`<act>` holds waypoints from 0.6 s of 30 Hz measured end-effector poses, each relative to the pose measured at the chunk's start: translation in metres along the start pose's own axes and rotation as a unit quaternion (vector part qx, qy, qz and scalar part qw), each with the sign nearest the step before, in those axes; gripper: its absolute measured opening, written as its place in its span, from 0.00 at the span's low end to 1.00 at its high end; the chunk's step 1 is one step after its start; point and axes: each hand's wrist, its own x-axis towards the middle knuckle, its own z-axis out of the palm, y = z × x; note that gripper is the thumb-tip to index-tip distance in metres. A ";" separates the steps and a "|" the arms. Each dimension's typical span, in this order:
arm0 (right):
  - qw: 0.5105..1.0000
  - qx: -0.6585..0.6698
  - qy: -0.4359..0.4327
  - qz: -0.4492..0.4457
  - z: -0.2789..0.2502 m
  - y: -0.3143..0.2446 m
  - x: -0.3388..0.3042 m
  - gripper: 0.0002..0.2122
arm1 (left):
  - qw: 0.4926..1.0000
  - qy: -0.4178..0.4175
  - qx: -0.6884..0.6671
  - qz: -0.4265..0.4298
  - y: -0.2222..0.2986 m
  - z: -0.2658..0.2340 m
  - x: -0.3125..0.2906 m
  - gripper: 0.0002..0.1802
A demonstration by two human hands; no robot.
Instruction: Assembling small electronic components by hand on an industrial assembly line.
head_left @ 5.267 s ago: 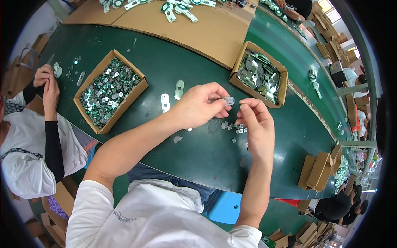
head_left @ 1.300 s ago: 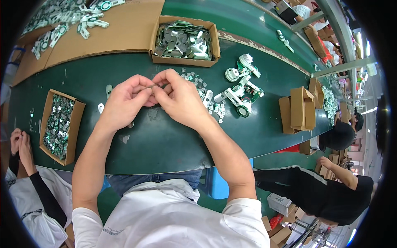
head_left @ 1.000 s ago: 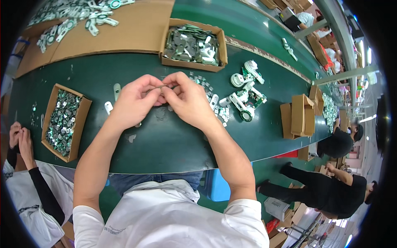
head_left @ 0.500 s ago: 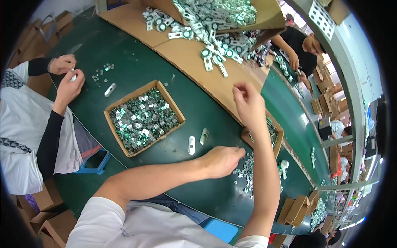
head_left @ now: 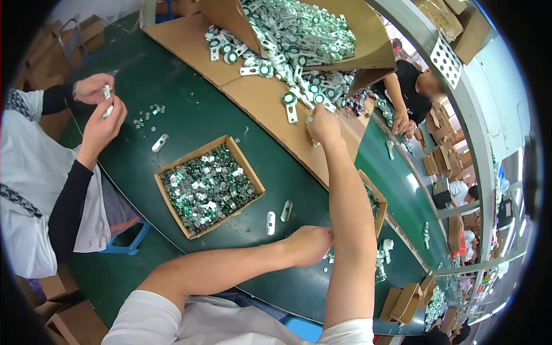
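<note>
My right hand [head_left: 325, 127] reaches out to the far side, fingers drawn together at the edge of a pile of white long parts with green rings [head_left: 322, 99]. The fingertips close on one of these parts; the grip is partly hidden by the hand. My left hand [head_left: 311, 245] is low over the green table, fingers curled and pressed together beside my right forearm. Whatever it pinches is hidden. Small clear pieces [head_left: 326, 265] lie near it, mostly covered by my right arm. To its left rest a white oblong cover [head_left: 270, 223] and a greyish one [head_left: 286, 211].
A cardboard box of small shiny pieces [head_left: 256, 195] stands on the table [head_left: 138, 190]. A large carton [head_left: 374, 52] spills parts onto a cardboard sheet [head_left: 247, 92]. Another small box [head_left: 380, 215] is beyond my right forearm. Co-workers' hands [head_left: 100, 112] work at left and far right.
My right hand has moved away from me, from above the small box to the pile of white parts. My left hand stays low with fingers closed. The view has shifted slightly.
</note>
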 end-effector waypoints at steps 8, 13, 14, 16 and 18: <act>0.940 0.274 0.205 -0.002 -0.042 0.079 -0.119 0.18 | 0.998 0.024 0.024 -0.046 -0.003 0.007 0.011 0.09; 0.823 0.531 0.202 0.008 -0.048 0.103 -0.228 0.18 | 0.987 0.034 -0.142 -0.067 -0.020 0.011 0.010 0.14; 0.781 0.576 0.241 -0.016 -0.033 0.109 -0.238 0.18 | 0.983 0.022 -0.153 -0.096 -0.014 0.009 0.008 0.14; 0.713 0.659 0.239 -0.017 -0.025 0.117 -0.274 0.17 | 0.979 0.008 -0.149 -0.138 -0.011 0.006 0.003 0.12; 0.675 0.706 0.214 0.021 -0.020 0.118 -0.302 0.17 | 0.969 -0.018 -0.192 -0.158 -0.003 0.004 0.003 0.08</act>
